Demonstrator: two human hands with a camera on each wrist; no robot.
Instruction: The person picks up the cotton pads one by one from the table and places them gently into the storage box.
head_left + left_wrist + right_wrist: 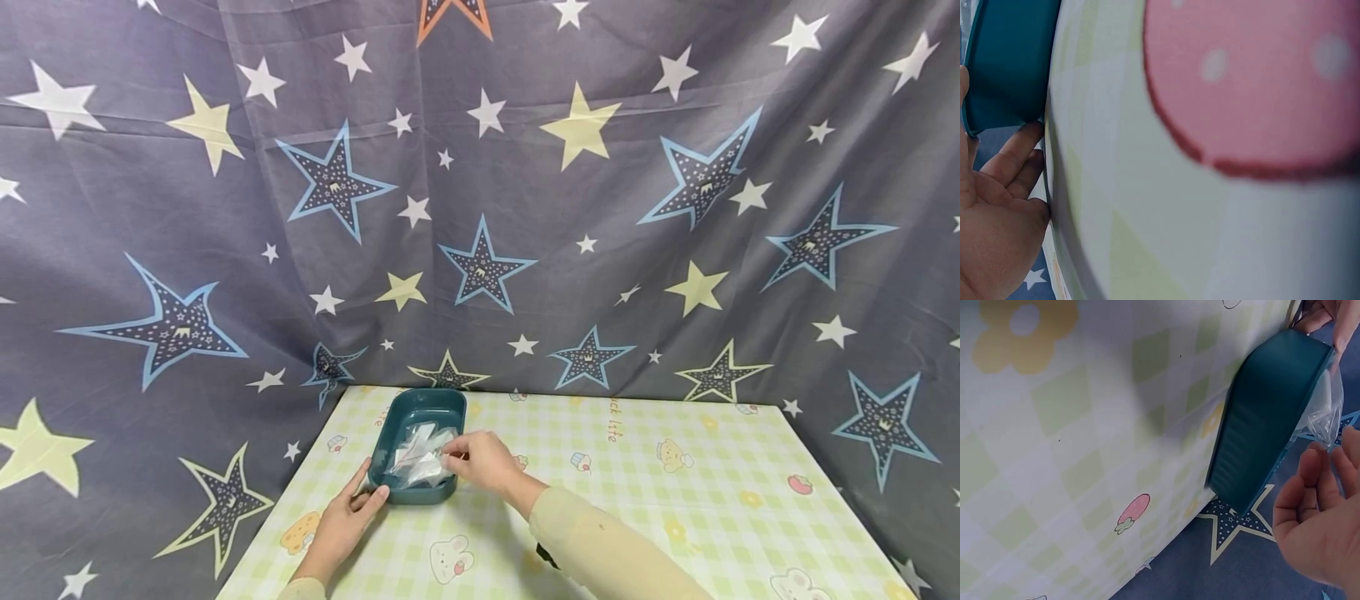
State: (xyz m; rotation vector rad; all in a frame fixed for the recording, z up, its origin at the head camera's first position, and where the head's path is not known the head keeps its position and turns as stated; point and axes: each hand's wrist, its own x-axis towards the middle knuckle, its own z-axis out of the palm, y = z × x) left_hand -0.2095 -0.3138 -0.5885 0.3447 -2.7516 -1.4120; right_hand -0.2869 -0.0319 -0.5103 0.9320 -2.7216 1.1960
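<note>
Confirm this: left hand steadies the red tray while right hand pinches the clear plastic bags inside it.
Wrong colour: the tray is teal, not red, as the head view shows. The left hand does steady it, and the right hand pinches the plastic bags inside it.

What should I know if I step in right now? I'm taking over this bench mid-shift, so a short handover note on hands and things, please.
Left hand: rests against the near left corner of the teal tray, steadying it; its fingers touch the tray's wall, gripping nothing.
Right hand: over the tray's right rim, fingers pinching the clear plastic bags.
Things: the tray sits at the left of the checked tablecloth, with the bags piled inside.
Done: bags are in the tray, one in hand.
Left: probably lifting that bag out or settling it; the pictures cannot tell which.
</note>
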